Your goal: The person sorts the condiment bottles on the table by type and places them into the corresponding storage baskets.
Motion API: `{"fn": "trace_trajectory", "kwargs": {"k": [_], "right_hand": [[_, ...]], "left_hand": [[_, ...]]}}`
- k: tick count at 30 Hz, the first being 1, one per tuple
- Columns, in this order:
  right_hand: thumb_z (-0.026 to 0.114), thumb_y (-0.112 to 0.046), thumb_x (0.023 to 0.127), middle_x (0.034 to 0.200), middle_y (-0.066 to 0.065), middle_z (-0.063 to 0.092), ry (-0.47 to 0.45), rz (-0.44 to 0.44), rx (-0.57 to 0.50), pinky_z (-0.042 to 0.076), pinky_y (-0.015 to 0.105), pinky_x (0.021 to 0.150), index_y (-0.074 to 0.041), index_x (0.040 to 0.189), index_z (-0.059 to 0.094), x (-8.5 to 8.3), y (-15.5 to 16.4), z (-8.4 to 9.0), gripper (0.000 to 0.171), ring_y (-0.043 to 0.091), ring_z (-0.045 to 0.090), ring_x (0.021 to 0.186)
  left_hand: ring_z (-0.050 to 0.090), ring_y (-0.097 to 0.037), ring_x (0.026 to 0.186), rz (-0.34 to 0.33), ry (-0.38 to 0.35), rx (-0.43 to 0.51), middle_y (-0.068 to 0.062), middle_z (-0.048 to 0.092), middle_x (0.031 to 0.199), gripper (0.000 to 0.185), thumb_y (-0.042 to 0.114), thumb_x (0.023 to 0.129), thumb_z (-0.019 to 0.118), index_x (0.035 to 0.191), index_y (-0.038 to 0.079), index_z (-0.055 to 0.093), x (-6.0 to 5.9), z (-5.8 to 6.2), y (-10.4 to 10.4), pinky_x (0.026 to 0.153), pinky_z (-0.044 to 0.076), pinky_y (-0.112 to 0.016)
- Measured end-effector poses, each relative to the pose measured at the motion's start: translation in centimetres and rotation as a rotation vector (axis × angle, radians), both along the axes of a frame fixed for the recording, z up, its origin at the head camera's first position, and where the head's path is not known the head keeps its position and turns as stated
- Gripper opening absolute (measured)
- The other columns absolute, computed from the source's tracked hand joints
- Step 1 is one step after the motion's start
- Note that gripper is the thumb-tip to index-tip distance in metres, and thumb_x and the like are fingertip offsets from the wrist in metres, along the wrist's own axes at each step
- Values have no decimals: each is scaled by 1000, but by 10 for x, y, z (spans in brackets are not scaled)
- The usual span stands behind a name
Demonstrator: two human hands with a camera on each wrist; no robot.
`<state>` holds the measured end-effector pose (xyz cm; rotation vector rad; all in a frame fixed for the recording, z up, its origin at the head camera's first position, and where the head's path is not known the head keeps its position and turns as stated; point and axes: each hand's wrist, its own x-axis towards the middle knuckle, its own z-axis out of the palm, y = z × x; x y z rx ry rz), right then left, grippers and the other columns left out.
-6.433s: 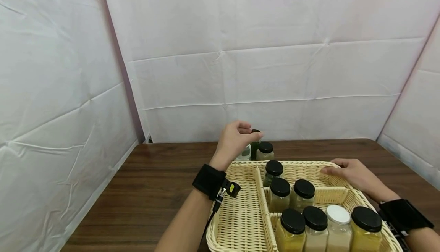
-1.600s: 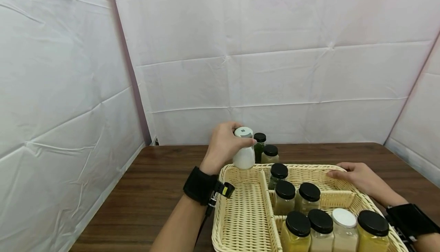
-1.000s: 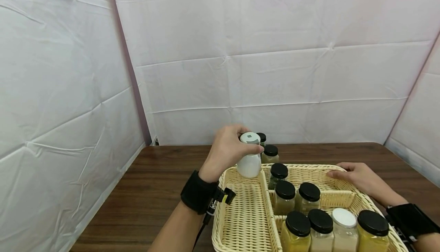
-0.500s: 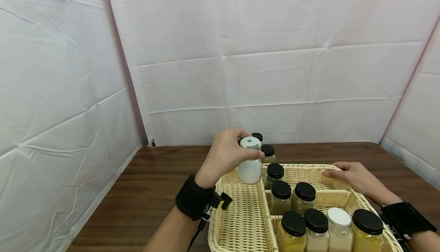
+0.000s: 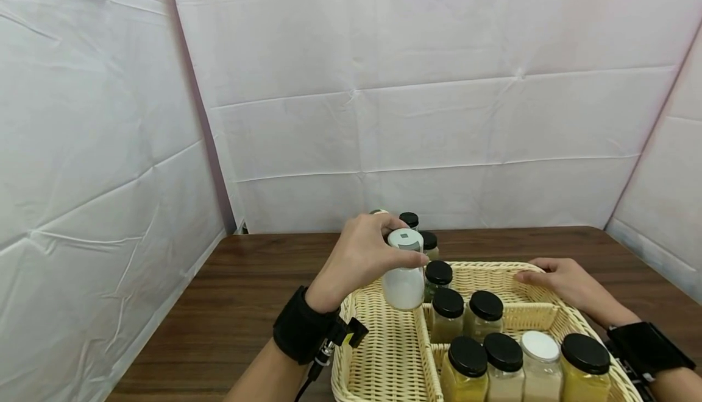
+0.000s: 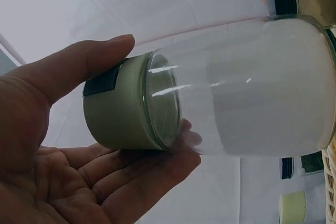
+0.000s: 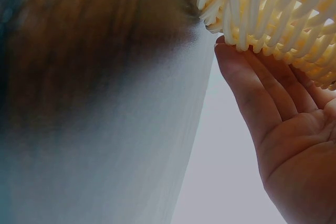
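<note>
My left hand [image 5: 356, 259] grips a clear jar of white powder [image 5: 404, 289] by its pale green lid [image 6: 131, 100], thumb on one side and fingers on the other. The jar hangs upright over the far end of the wicker basket's long left compartment [image 5: 384, 353]. At the basket's far right corner my right hand [image 5: 565, 279] holds the rim, its fingers under the wicker rim [image 7: 283, 22] in the right wrist view. Right of the held jar stands a black-lidded jar [image 5: 438, 275] in the back compartment.
Two black-lidded jars [image 5: 447, 317] fill part of the middle compartment. Several jars with yellow and pale contents [image 5: 543, 359] line the front one. Behind the basket stand a green-filled jar [image 5: 408, 219], another black-lidded jar [image 5: 429, 242] and a pale-lidded jar [image 6: 292, 207].
My left hand took up the white-powder jar from behind the basket and carried it over the rim, toward me and slightly right. My right hand stays at the basket's corner.
</note>
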<state>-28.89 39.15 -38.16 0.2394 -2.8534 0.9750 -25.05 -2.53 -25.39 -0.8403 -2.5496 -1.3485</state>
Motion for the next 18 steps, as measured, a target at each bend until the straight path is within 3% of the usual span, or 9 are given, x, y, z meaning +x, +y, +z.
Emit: {"fn": "trace_trajectory", "kwargs": {"k": [10, 18], "right_hand": [[68, -45, 104, 135, 30, 63, 8, -1, 2, 51, 58, 89, 2, 135, 68, -3, -3, -1, 56, 52, 60, 122], [67, -45, 105, 134, 26, 65, -1, 10, -16, 50, 58, 91, 0, 136, 68, -2, -4, 1, 54, 50, 60, 123]], "left_hand": [[64, -13, 85, -68, 18, -109, 5, 69, 95, 34, 29, 79, 96, 104, 13, 78, 3, 2, -4, 66, 57, -28], [65, -11, 84, -128, -48, -188, 6, 70, 99, 36, 22, 77, 98, 106, 12, 79, 9, 5, -5, 68, 57, -28]]}}
